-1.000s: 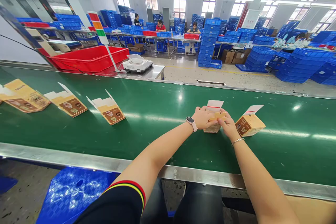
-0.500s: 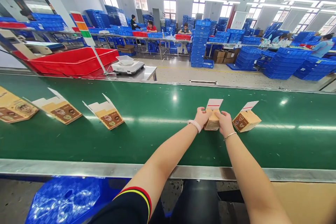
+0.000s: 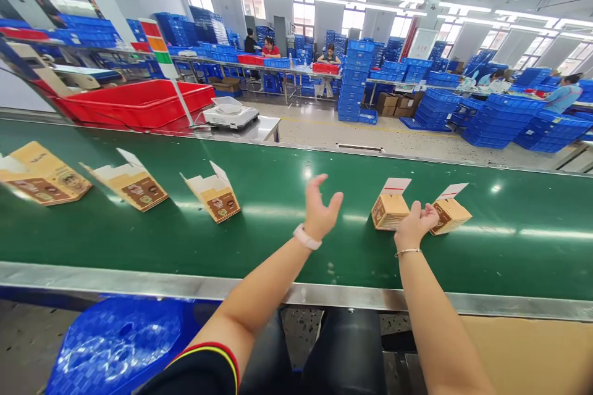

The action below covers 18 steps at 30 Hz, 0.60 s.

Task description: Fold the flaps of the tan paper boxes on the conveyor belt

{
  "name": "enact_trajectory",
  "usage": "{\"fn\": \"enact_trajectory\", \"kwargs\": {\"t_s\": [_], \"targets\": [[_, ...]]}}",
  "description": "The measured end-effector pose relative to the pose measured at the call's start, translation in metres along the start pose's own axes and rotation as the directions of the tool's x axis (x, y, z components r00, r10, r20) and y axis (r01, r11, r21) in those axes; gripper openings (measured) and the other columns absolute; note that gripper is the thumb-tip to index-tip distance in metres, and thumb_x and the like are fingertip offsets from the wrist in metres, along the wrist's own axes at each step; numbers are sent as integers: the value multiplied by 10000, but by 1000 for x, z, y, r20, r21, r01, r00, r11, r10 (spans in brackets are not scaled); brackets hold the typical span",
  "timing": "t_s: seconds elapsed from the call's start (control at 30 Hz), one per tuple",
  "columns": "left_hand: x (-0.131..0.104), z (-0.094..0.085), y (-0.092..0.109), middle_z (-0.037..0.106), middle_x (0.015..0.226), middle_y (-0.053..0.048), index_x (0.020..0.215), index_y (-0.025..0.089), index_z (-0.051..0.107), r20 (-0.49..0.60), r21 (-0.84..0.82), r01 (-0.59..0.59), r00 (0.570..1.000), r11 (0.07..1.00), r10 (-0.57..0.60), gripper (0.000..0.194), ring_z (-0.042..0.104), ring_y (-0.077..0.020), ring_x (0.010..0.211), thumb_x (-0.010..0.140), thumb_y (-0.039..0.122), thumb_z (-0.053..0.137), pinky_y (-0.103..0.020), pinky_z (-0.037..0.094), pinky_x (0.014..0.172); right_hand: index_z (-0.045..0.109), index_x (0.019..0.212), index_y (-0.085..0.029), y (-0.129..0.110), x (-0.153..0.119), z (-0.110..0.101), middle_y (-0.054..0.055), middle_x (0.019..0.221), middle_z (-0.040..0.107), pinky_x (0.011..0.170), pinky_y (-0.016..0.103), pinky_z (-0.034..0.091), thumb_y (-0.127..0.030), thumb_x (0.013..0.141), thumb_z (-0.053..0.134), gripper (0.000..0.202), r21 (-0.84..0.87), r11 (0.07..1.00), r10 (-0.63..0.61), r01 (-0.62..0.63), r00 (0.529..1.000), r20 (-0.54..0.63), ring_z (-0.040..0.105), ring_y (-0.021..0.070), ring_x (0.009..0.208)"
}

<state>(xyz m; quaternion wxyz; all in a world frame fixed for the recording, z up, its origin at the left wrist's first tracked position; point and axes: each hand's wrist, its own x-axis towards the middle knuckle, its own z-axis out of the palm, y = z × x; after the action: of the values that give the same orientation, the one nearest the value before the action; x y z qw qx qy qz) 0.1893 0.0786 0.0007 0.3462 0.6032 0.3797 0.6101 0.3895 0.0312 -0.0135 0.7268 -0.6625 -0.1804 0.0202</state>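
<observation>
small brown carton point(image 3: 389, 211) | upright, white flap raised | on green belt point(image 3: 278, 241)

Two cartons point(image 3: 390, 211) point(image 3: 450, 215) on conveyor belt point(image 3: 278, 241) right of three cartons point(image 3: 215, 196), tray point(image 3: 134, 103) behind belt

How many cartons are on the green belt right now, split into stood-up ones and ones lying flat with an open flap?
Small brown cardboard cartons standing up with a white flap raised, one between the hands, one just right of the right hand: 2
Brown printed cartons lying flat: 3
Total: 5
</observation>
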Motion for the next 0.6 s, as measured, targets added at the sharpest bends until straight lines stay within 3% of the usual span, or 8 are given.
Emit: {"fn": "enact_trajectory", "kwargs": {"t_s": [0.07, 0.17, 0.23, 0.3, 0.37, 0.47, 0.53, 0.6], "targets": [[5, -55, -11, 396, 1375, -174, 1230, 195, 342, -266, 178, -169, 940, 969, 212, 618, 411, -296, 1285, 720, 381, 639, -399, 413, 959, 373, 1064, -218, -6, -15, 4, 134, 1237, 328, 1063, 508, 319, -438, 807, 482, 355, 39, 962, -271, 272, 962, -25, 334, 272, 1258], [20, -132, -36, 299, 1407, -218, 1287, 165, 223, -561, 372, -90, 771, 924, 301, 799, 342, -316, 1330, 658, 340, 683, -449, 368, 1018, 384, 1086, -204, -15, -46, 20, 136, 1226, 319, 1032, 569, 329, -404, 821, 487, 347, 183, 776, -618, 603, 785, 36, 353, 286, 1242], [34, -171, -52, 294, 1403, -227, 1305, 141, 217, -605, 424, 54, 760, 904, 238, 888, 312, -326, 1345, 601, 298, 734, -469, 305, 1081, 399, 1106, -203, -20, -71, 32, 138, 1216, 344, 1015, 584, 345, -378, 830, 507, 344, 263, 664, -740, 700, 665, 98, 381, 291, 1225], [48, -197, -66, 330, 1385, -221, 1320, 130, 232, -537, 405, 155, 838, 901, 97, 968, 326, -333, 1338, 533, 245, 784, -470, 263, 1118, 430, 1110, -210, -23, -97, 43, 139, 1205, 398, 991, 582, 376, -345, 845, 514, 309, 320, 604, -797, 730, 560, 226, 424, 294, 1198], [60, -207, -76, 406, 1333, -196, 1327, 141, 248, -381, 325, 207, 922, 923, -73, 990, 417, -314, 1277, 504, 193, 796, -458, 310, 1098, 470, 1108, -227, -21, -122, 54, 131, 1176, 481, 960, 554, 423, -309, 871, 492, 252, 403, 573, -809, 714, 414, 417, 491, 282, 1142], [65, -195, -83, 507, 1216, -137, 1262, 156, 344, -233, 209, 244, 953, 947, -194, 860, 537, -260, 1134, 521, 162, 780, -417, 416, 1011, 490, 1210, -254, -6, -151, 72, 122, 1205, 557, 969, 504, 451, -295, 913, 441, 304, 512, 599, -734, 616, 167, 658, 536, 258, 1140], [54, -176, -82, 541, 1150, -109, 1173, 152, 422, -238, 197, 240, 952, 951, -191, 768, 554, -250, 1086, 506, 187, 802, -411, 436, 984, 427, 1342, -254, 8, -161, 85, 129, 1335, 509, 1020, 495, 424, -335, 927, 427, 423, 511, 659, -656, 552, 89, 750, 479, 258, 1243], [33, -157, -77, 573, 1095, -95, 1116, 152, 468, -183, 201, 217, 966, 955, -181, 727, 566, -257, 1045, 492, 245, 830, -426, 450, 958, 372, 1414, -237, 19, -164, 98, 133, 1439, 418, 1070, 507, 372, -409, 921, 443, 527, 480, 713, -594, 511, 77, 801, 383, 270, 1337]]}}
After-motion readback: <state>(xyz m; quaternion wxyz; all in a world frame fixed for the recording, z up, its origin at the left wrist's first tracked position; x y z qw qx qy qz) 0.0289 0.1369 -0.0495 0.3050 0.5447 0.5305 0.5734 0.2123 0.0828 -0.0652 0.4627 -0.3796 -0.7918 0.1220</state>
